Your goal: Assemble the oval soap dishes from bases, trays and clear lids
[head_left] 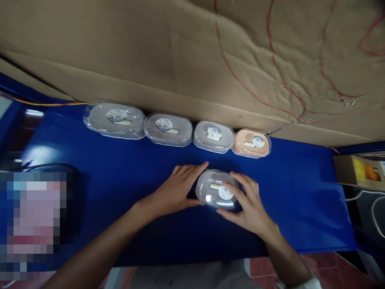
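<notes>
Between my two hands is a small oval lunch box (210, 196) with a clear, shiny cover over a grey lid, a pale oblong handle or tab and a round white sticker. My left hand (179, 186) grips its left side, with the thumb low and the fingers along the far edge. From the right, my right hand (248, 202) holds the same box, one finger lying across the top near the sticker. I cannot tell whether the box rests on the table or is lifted slightly.
Along the back of the blue-covered table (120, 172) stand three grey-lidded boxes (164, 138) and a peach-lidded one (249, 150), in a row against the brown paper wall (150, 60). A cardboard box (345, 170) sits at the right edge. Something blurred (36, 216) is at left.
</notes>
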`<state>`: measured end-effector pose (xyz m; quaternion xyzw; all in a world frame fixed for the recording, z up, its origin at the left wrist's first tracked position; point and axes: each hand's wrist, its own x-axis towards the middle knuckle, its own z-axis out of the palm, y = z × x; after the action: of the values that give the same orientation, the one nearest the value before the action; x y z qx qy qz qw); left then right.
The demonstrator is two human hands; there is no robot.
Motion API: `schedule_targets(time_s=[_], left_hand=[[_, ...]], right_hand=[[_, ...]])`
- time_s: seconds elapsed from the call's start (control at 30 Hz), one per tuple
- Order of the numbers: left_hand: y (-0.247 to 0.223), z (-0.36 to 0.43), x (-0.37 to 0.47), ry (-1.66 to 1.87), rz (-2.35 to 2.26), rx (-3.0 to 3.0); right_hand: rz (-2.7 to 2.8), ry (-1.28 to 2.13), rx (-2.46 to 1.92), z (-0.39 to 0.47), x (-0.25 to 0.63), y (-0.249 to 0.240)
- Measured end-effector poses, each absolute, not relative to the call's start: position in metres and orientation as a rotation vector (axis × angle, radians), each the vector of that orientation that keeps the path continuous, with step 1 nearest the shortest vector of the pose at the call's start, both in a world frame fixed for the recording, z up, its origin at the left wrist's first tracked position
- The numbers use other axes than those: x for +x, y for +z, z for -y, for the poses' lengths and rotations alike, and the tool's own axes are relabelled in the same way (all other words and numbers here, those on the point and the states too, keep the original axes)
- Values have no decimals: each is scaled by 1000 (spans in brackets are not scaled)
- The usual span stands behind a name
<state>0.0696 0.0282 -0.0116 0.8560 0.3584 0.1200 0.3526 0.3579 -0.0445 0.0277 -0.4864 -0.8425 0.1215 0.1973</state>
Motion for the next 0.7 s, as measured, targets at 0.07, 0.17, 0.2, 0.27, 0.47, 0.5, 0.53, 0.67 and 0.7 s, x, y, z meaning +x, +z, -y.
schedule_targets(time_s=[0.07, 0.17, 0.2, 0.27, 0.47, 0.5, 0.53, 0.67, 0.7], left_hand=[[-12, -27, 69, 319, -919, 2212], [-11, -27, 69, 333, -918, 2198], [-11, -26, 69, 338, -918, 2195], [-11, -26, 69, 347, -911, 2195], [-11, -27, 68, 347, -874, 2225], [-11, -27, 68, 344, -873, 2227], [-11, -27, 68, 342, -875, 2228], [-12, -27, 68, 345, -876, 2229], [-12, -27, 68, 345, -879, 2228]], right_hand=[[2372, 334, -1353, 45, 355, 23], [2371, 355, -1351, 45, 358, 21], [2370, 364, -1351, 45, 358, 21], [2375, 376, -1344, 45, 359, 21], [2401, 405, -1346, 44, 359, 18], [2398, 419, -1354, 44, 360, 17], [2393, 431, -1359, 44, 360, 17], [2392, 446, -1351, 45, 360, 16], [2391, 446, -1347, 45, 359, 15]])
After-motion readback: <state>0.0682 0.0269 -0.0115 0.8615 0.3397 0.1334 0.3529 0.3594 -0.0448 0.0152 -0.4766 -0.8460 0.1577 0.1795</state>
